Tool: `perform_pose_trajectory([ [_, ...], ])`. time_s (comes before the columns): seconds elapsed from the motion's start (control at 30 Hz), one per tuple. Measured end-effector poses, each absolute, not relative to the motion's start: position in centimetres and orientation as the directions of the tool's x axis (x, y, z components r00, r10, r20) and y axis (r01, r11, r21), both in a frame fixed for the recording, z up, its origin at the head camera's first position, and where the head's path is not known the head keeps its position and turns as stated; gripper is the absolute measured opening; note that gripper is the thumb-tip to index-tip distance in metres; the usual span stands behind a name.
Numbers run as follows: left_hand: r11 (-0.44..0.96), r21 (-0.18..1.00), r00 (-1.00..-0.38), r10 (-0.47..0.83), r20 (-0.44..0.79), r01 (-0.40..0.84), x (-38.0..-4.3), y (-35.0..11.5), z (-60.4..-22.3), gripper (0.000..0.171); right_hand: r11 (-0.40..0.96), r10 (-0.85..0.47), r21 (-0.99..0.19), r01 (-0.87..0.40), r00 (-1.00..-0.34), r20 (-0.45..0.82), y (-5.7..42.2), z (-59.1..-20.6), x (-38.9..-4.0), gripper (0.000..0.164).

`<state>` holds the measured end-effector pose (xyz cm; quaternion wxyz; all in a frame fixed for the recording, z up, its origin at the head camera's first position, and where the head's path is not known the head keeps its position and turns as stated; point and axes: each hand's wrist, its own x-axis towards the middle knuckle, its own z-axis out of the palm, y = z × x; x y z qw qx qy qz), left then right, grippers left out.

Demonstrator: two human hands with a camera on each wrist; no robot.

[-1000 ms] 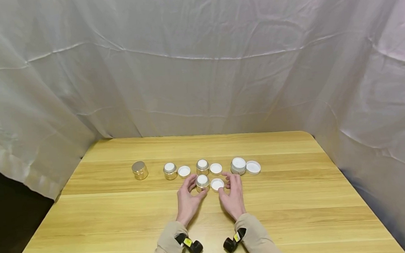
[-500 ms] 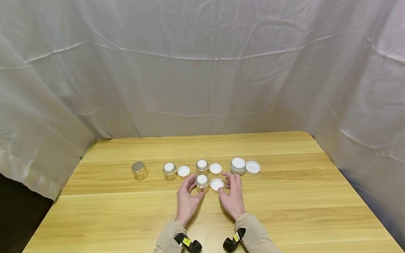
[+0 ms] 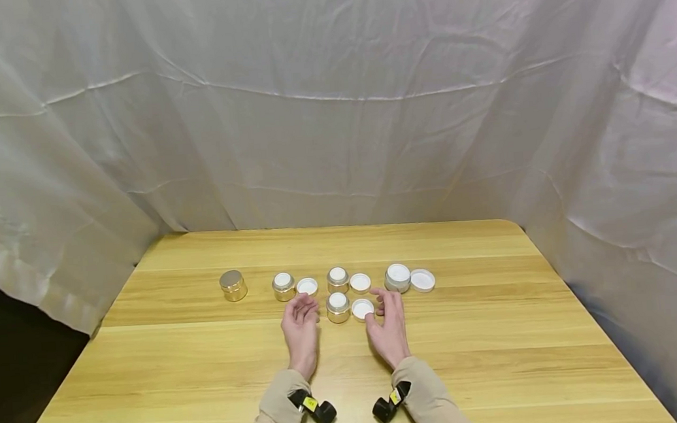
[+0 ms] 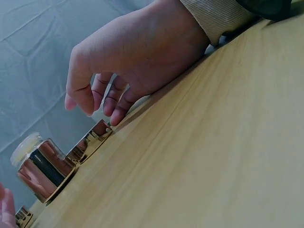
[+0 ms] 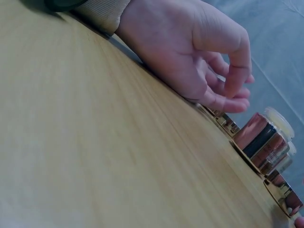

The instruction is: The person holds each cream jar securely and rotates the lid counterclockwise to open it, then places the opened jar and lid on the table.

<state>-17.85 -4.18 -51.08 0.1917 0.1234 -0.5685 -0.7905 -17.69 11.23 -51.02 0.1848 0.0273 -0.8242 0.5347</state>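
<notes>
My left hand (image 3: 302, 332) is just left of the front open jar (image 3: 338, 308), fingers loosely bent, holding nothing. That jar is gold with a white top and stands upright. In the left wrist view, bare table separates the jar (image 4: 46, 171) from the left hand (image 4: 128, 57). Right of the jar, a gold-rimmed lid (image 3: 362, 309) lies flat, white inside up. My right hand (image 3: 389, 329) curves loosely around that lid's right side, its thumb overlapping the lid's edge. The right wrist view shows its bent fingers (image 5: 237, 71) with nothing between them.
A back row holds a closed gold jar (image 3: 233, 285), two open gold jars (image 3: 284, 286) (image 3: 338, 279) with lids (image 3: 307, 287) (image 3: 360, 283), and a wider open jar (image 3: 398, 277) with its lid (image 3: 422, 280). A curtain (image 3: 333, 140) hangs behind the wooden table (image 3: 502, 357).
My left hand has let go of the front jar and moved left, away from it. The jar stays in place, and the right hand has not moved.
</notes>
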Motion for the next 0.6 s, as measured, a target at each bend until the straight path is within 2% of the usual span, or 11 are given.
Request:
perform_pose_trajectory([
  [0.17,-0.316,0.937,-0.842,-0.538,-0.049,0.148,-17.4,-4.5,-50.7,0.031,0.428,0.155,-0.871,-0.242,-0.93,0.334,11.2,-51.0,-17.7,0.045],
  [0.3,-0.284,0.942,-0.761,-0.646,-0.051,0.178,-17.5,-4.7,-50.6,0.028,0.43,0.155,-0.869,-0.245,-0.928,0.338,11.2,-51.0,-17.7,0.044],
  [0.5,-0.13,0.968,-0.623,-0.782,0.033,0.215,-17.9,-5.0,-50.7,0.038,0.443,0.151,-0.861,-0.249,-0.926,0.346,11.2,-51.1,-17.8,0.045],
  [0.6,-0.064,0.969,-0.574,-0.814,0.087,0.238,-18.0,-5.5,-50.8,0.045,0.443,0.149,-0.861,-0.251,-0.926,0.347,11.2,-51.2,-17.8,0.045],
])
